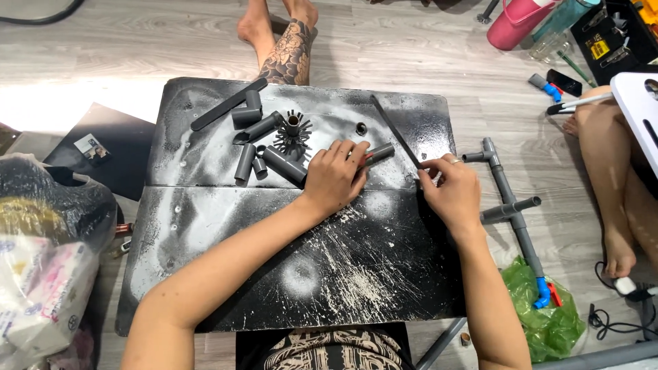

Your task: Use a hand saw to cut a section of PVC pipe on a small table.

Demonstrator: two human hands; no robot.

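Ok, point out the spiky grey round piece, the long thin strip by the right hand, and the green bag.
spiky grey round piece (293,133), head view, its centre hub.
long thin strip (394,129), head view, mid-length.
green bag (548,325), head view, crumpled middle.

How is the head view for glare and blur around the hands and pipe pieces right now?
Head view: strong glare burns out the floor at left, beside the black board; wide-angle bending at the edges; left hand and right hand sharp, no motion blur; grey pipe pieces evenly lit, soft shadows only; thin dark strip clearly edged.
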